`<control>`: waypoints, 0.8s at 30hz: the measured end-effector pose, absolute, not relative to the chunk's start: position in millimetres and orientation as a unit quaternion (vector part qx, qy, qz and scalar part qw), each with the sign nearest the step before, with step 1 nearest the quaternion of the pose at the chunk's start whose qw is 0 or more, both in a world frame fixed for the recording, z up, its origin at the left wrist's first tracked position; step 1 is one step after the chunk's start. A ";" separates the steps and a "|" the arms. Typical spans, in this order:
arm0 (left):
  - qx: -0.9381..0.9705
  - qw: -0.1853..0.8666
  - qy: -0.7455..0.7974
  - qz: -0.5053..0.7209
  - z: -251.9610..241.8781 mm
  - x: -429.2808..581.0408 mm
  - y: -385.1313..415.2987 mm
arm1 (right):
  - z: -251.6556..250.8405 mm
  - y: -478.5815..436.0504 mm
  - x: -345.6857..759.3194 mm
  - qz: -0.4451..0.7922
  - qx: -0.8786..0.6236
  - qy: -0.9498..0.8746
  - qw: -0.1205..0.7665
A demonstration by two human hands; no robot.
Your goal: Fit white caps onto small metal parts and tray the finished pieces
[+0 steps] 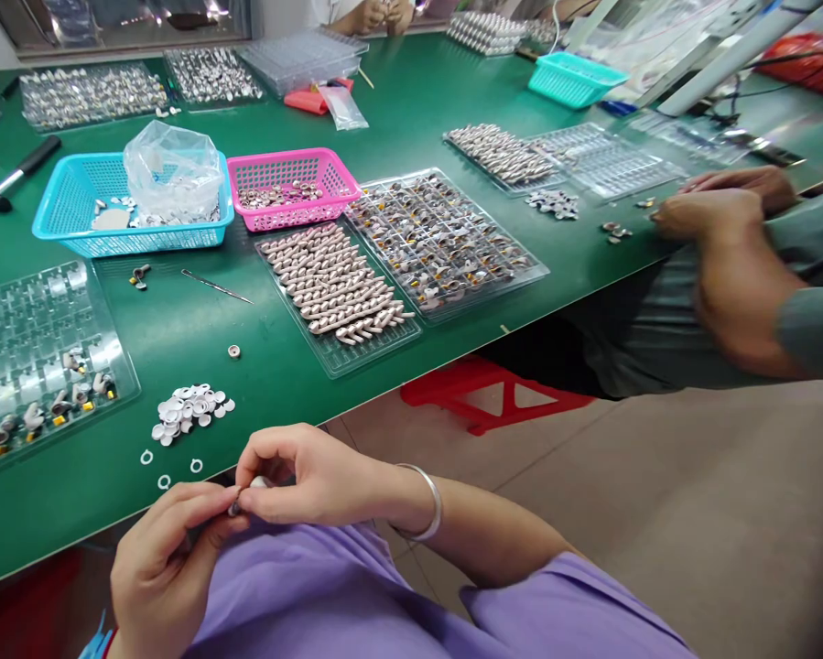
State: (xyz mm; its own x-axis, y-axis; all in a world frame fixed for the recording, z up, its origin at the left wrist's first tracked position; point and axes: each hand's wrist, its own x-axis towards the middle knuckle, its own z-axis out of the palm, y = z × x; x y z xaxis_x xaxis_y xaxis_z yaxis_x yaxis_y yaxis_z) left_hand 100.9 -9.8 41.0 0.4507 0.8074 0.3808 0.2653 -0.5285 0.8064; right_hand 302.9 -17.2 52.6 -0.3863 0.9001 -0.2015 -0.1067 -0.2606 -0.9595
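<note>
Near the table's front edge, my left hand (167, 558) is closed, thumb and fingers pinched on a small earbud part (234, 507). My right hand (308, 480) meets it there, also pinching the same small piece, with a pale rounded bit showing between its fingers. Fingertips cover most of the part. Just beyond my hands lies a pile of small white round discs (186, 412), with several thin white rings (164, 481) beside it. One small round metallic cup (233, 351) sits apart, farther in.
A clear tray (54, 320) with earbud parts lies left. Tweezers (217, 286), a blue basket (136, 240), a pink basket (294, 216) and filled trays (342, 284) stand behind. At right, a co-worker's hands (720, 206) rest at the table; a red stool (480, 394) is below.
</note>
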 end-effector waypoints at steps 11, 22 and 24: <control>0.691 0.474 0.369 0.402 38.2 108.7 -5.0 | 45.2 -19.7 294.1 0.782 -0.381 -0.300 0.391; 0.569 0.580 0.411 0.413 16.2 101.9 -4.1 | 42.4 -16.6 294.2 0.824 -0.350 -0.262 0.362; 0.565 0.580 0.412 0.417 16.5 103.9 -4.3 | 41.9 -16.9 293.2 0.829 -0.346 -0.247 0.363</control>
State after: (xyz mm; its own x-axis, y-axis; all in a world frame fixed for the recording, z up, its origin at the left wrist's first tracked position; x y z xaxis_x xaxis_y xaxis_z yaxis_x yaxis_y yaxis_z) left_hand 103.9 -4.3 16.5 0.3122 0.9500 -0.0076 -0.0181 0.0139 0.9997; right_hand 293.2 -16.9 41.9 -0.4960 0.7737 -0.3943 -0.4312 -0.6135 -0.6616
